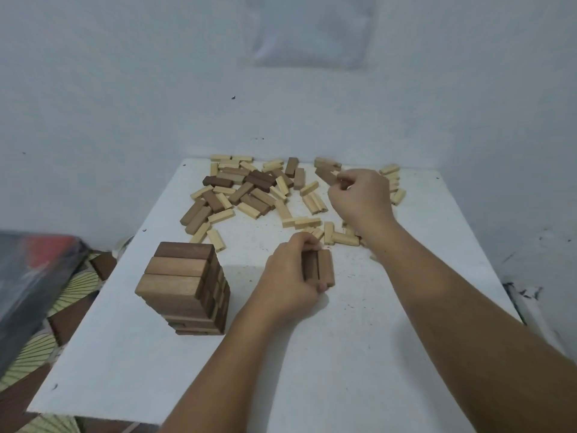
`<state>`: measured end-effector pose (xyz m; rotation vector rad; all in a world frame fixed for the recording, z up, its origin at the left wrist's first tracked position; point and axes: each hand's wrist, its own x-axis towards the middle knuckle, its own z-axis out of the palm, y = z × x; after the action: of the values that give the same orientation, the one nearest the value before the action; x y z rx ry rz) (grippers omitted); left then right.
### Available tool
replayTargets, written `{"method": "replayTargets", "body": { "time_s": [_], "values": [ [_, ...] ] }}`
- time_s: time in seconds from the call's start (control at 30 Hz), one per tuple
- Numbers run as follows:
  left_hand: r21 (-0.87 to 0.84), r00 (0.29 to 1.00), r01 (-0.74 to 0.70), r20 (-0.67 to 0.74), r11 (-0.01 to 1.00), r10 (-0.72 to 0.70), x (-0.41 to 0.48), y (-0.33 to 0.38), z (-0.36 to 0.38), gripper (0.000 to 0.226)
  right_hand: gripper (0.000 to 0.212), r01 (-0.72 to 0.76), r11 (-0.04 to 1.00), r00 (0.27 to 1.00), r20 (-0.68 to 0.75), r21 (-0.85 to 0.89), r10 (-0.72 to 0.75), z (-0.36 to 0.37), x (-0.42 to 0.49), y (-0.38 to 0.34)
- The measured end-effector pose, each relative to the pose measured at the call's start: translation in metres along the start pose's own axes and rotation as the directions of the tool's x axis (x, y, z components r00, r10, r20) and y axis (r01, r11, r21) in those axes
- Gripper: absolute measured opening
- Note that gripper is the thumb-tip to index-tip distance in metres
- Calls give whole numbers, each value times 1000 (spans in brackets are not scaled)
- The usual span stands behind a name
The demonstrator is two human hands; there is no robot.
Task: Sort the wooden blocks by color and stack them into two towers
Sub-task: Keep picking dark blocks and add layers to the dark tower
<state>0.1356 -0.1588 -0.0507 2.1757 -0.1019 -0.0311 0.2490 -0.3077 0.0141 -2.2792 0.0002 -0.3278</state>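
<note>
A tower of dark brown blocks (pixel 184 289) stands on the left of the white table (pixel 359 323). To its right, my left hand (pixel 287 279) grips two brown blocks (pixel 320 267) side by side, resting them on the table. My right hand (pixel 359 195) reaches to the far right of the table and pinches a brown block (pixel 326 175) at the edge of the loose pile. That pile (pixel 249 192) of mixed dark and pale blocks covers the far end of the table.
Pale blocks (pixel 337 235) lie scattered between my two hands. A grey wall rises right behind the table. A patterned cloth (pixel 62 295) and a dark flat object (pixel 28 276) lie beyond the table's left edge.
</note>
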Motion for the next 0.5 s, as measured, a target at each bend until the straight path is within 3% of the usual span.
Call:
{"method": "replayTargets", "body": {
  "time_s": [0.17, 0.37, 0.5],
  "values": [
    [65, 1000, 4, 3, 998, -4, -13, 3, 0, 67, 14, -165, 985, 984, 61, -48, 168, -51, -102, 18],
    [122, 998, -1, 58, 993, -6, -65, 7, 3, 73, 38, -161, 968, 975, 123, -192, 186, -61, -184, 24],
    [112, 998, -32, 62, 993, 25, -96, 12, 3, 72, 10, -101, 968, 976, 165, -229, 141, -56, -216, 16]
  ]
}}
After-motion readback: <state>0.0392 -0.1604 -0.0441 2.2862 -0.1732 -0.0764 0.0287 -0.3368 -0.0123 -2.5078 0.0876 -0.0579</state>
